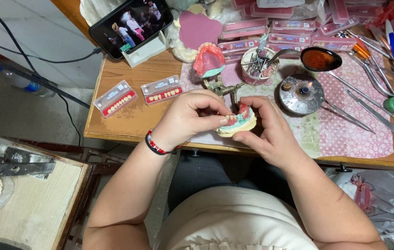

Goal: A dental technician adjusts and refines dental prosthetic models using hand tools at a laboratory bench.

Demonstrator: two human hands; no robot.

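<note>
Both my hands hold a dental cast with pink wax gums and a row of teeth, just over the front edge of the wooden table. My left hand, with a red bead bracelet at the wrist, pinches the cast's left side, thumb pressing on the teeth. On the other side my right hand cups the cast, fingers curled over its top. A metal articulator carrying another pink and green cast stands just behind my hands.
Two clear cards of artificial teeth lie at the left. A small lit burner, a spoon of orange wax, metal tools, a tool cup, stacked pink tooth boxes and a propped phone fill the back. A side bench stands lower left.
</note>
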